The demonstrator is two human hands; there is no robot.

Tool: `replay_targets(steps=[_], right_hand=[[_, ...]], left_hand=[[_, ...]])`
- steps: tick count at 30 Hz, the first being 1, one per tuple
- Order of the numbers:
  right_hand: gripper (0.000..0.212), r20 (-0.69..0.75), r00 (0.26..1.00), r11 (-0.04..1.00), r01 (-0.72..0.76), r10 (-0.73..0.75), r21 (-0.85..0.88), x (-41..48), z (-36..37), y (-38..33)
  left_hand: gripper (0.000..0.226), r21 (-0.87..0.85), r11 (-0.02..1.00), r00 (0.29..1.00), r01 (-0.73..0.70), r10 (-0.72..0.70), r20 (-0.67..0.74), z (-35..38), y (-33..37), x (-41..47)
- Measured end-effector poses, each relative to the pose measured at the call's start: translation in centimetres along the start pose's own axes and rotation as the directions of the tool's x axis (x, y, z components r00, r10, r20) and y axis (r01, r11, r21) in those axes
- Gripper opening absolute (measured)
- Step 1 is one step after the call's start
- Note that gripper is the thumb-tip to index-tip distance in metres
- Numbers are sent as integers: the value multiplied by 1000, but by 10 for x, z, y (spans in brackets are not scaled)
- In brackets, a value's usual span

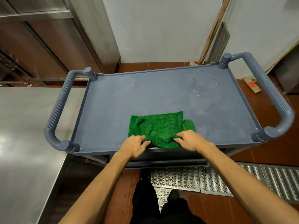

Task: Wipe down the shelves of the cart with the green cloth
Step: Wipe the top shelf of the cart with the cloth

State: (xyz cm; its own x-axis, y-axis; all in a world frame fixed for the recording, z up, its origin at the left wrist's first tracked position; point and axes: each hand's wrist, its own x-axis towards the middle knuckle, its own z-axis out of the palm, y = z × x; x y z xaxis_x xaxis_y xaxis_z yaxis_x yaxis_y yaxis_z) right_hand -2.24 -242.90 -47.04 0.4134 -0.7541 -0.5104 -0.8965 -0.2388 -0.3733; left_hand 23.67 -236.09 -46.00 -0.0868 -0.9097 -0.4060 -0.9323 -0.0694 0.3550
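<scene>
1. Right now my left hand (135,147) and right hand (188,140) both pinch the near hem of the green cloth (157,127), fingers closed on it.
2. It lies loosely folded on the cart's top shelf (161,92) by the near rim, long axis left-right, stretching away from both hands equally.
3. Bare shelf lies open beyond and to both sides; raised rims and the handles (59,109) bound it.

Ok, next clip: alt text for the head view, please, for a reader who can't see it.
Both hands, left hand and right hand, pinch the near edge of a folded green cloth lying on the top shelf of a grey-blue cart. A steel counter stands to the left.
</scene>
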Motion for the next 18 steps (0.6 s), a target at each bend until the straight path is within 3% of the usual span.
replay_targets(steps=[5,7,9,14,18], right_hand=[[33,59,998,992,-12,5,124,3,-13,5],[62,102,995,994,-21,11,103,1,-19,7],[74,141,990,996,-18,5,88,-1,-23,8],[83,102,993,997,-57,52,51,-5,-34,13],[74,39,998,997,-49,46,59,-4,-47,16]], left_hand=[[39,-1,999,995,33,-33,91,-15,-7,8],[40,9,1000,997,24,-25,69,-23,-12,8],[48,32,999,999,35,-36,29,-28,-16,7],[66,91,991,995,99,-101,11,-42,-14,9],[56,37,997,998,63,-63,-5,-65,-13,20]])
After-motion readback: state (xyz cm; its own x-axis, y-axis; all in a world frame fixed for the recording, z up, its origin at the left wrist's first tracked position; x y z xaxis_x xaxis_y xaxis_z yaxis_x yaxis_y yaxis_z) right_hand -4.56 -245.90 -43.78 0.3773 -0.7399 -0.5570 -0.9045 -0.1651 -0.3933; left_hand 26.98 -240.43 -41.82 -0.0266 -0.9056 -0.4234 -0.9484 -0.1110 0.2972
